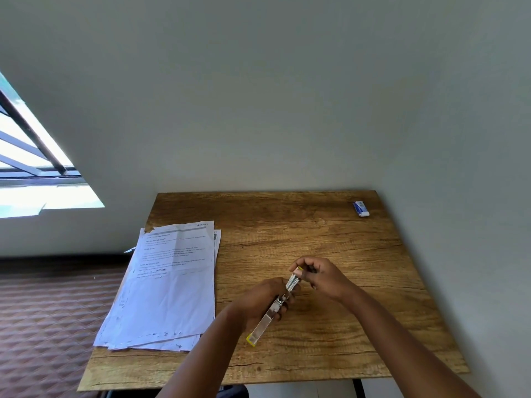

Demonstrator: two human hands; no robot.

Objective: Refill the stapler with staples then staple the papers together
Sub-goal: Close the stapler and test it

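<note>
A metal stapler [265,321] with yellow ends is swung open over the middle of the wooden table [330,239]. My left hand [258,300] grips it around its hinge. My right hand [321,275] pinches the stapler's far end, fingers closed over the open channel; whether staples are between the fingers is too small to tell. A loose stack of printed white papers [169,288] lies flat on the table's left side, its edge hanging slightly past the table. A small blue and white staple box [361,208] sits at the far right corner.
The table stands against a plain wall at the back and right. A window [31,168] is on the left wall, with patterned brown floor [51,311] below it. Bare tabletop lies right of my hands.
</note>
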